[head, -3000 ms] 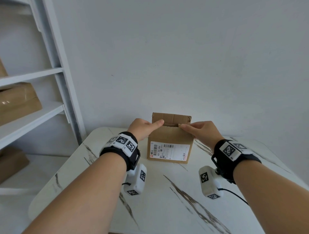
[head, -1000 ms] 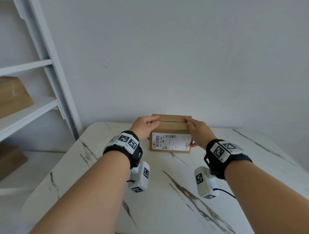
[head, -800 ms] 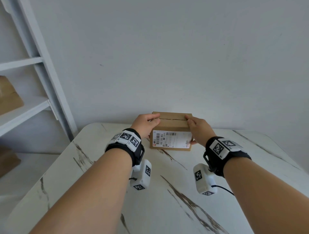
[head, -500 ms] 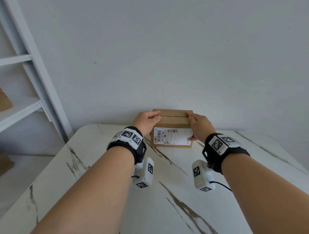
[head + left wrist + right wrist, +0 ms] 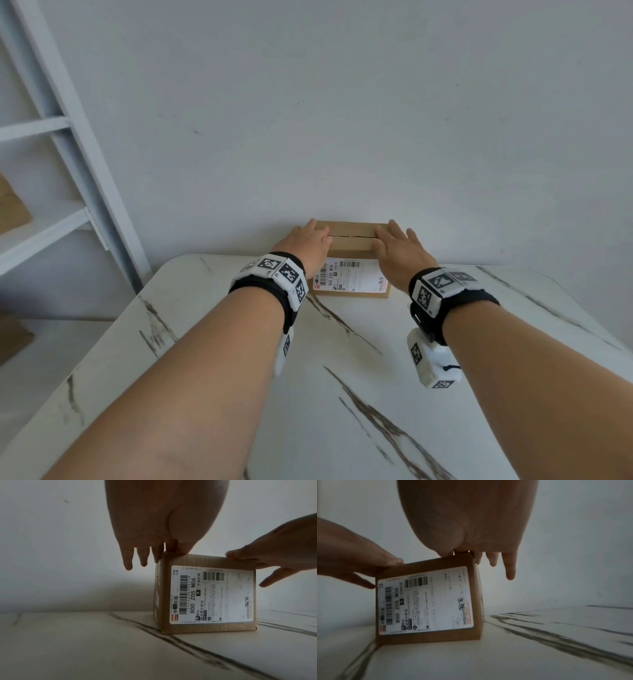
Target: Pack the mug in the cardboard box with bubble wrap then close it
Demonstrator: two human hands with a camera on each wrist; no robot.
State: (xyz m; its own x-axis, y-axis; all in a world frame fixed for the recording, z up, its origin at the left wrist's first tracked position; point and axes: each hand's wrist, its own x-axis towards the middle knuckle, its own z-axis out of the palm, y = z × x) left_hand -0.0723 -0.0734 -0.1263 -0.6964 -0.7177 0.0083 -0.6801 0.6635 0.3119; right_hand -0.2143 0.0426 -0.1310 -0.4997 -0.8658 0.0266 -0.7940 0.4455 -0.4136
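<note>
The cardboard box (image 5: 351,236) sits at the table's (image 5: 342,394) far edge, at 12 o'clock, flaps folded down. The left hand (image 5: 305,245) and right hand (image 5: 400,248) lie flat on top, fingers straight, gripping nothing.

the box (image 5: 352,284) is sitting at the far edge of the table (image 5: 342,394), against the wall (image 5: 342,102). my left hand (image 5: 306,245) is lying on its top left, my right hand (image 5: 399,246) on its top right. shelves (image 5: 44,233) are standing far left.
</note>
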